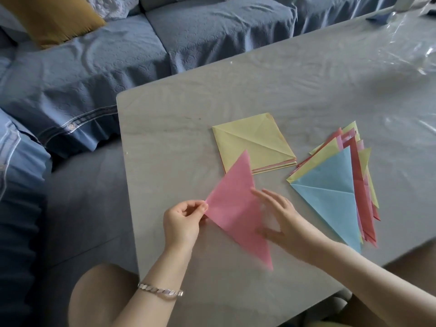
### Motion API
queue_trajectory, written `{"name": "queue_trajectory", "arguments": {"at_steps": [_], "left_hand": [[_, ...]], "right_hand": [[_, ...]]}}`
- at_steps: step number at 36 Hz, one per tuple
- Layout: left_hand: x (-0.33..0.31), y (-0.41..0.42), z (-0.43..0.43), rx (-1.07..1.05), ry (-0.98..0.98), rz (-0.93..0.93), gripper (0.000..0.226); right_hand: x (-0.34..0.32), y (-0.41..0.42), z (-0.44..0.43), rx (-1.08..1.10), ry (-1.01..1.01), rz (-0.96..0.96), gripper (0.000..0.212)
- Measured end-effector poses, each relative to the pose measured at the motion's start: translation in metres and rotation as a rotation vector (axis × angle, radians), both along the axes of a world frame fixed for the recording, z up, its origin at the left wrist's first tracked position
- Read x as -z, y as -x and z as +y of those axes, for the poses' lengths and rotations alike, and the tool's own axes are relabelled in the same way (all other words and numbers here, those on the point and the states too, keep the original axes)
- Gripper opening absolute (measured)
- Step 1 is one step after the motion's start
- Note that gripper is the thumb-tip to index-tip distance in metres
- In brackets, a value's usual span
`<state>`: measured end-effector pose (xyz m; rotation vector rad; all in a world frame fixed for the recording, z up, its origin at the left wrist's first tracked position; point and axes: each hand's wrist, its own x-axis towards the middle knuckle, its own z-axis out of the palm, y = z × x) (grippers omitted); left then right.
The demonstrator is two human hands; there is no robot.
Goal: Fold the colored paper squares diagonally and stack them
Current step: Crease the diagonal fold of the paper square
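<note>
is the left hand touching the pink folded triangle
Touching. The head view shows the left hand pinching the left corner of the pink triangle between thumb and fingertips.

Pink triangle (pixel 236 208) in hand over the grey table (pixel 177 114).
Left hand (pixel 181 220) pinches its left corner; right hand (pixel 283 220), fingers straight and blurred, meets its right edge. Both are just nearer the person than the yellow-topped square stack (pixel 254 142). The folded pile (pixel 330 197), blue on top, lies right of that stack.
</note>
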<state>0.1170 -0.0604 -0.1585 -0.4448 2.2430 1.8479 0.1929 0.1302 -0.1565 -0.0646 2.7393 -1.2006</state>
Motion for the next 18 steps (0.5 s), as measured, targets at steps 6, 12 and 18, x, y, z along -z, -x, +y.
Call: {"name": "queue_trajectory", "arguments": {"at_steps": [6,12,18], "left_hand": [[-0.017,-0.005,0.018,0.070,-0.196,0.026,0.013],[-0.012,0.006,0.035,0.193,-0.082,0.100,0.020],[0.000,0.026,0.049,0.215,0.145,0.179,0.019]], "right_hand": [[-0.008,0.014,0.000,0.334,0.346,0.105,0.044],[-0.021,0.008,0.047,0.591,0.204,0.272,0.048],[-0.013,-0.014,0.095,0.754,-0.241,0.064,0.044]]}}
